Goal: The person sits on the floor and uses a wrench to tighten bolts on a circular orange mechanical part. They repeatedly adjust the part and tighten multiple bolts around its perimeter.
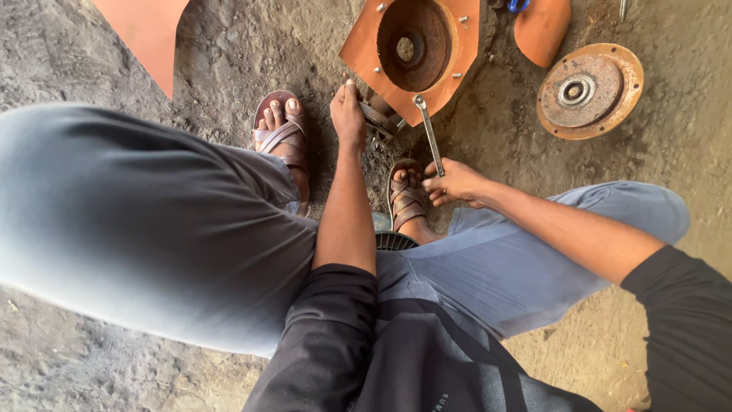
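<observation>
We are squatting over the dirt floor and working on the orange hexagonal housing that is lying at the upper centre of the frame, its rusty bowl facing up. Our right hand is closing around the lower end of the spanner, whose head is sitting on a bolt at the housing's lower edge, so we judge that we are turning that fastener. Our left hand is wrapping around a metal part at the housing's lower left corner, bracing it. The next pull is calling for the spanner head staying seated and the brace holding firm. A round flanged cover is lying at the upper right, apart.
</observation>
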